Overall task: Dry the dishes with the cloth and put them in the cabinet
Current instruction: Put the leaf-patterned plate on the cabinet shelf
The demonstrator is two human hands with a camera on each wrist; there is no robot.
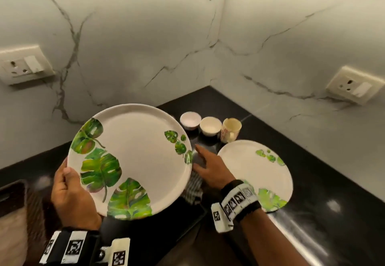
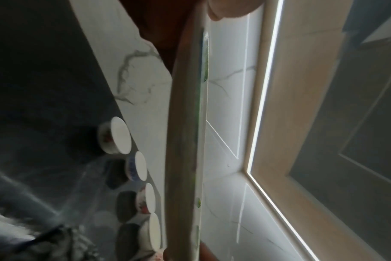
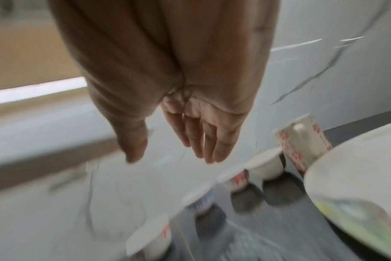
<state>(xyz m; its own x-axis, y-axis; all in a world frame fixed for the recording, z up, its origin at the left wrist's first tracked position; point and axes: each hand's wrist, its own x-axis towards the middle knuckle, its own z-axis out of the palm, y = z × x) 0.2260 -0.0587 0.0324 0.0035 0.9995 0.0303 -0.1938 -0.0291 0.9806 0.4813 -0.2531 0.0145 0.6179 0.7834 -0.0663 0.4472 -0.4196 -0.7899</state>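
My left hand (image 1: pixel 68 190) grips a white plate with green leaf prints (image 1: pixel 135 157) by its near left rim and holds it tilted above the black counter. In the left wrist view that plate (image 2: pixel 185 141) shows edge-on with my thumb at the top. My right hand (image 1: pixel 208 167) reaches forward with straight fingers (image 3: pixel 203 141) and holds nothing, just over a dark checked cloth (image 1: pixel 193 188) that lies half hidden under the plate. A second leaf plate (image 1: pixel 250 174) lies flat on the counter to the right.
Several small white bowls (image 1: pixel 190 120) (image 1: pixel 210 128) and a patterned mug (image 1: pixel 230 130) stand in a row near the counter's back corner. Marble walls carry sockets at left (image 1: pixel 25 65) and right (image 1: pixel 354 85). A dark tray edge (image 1: pixel 12 194) sits at the lower left.
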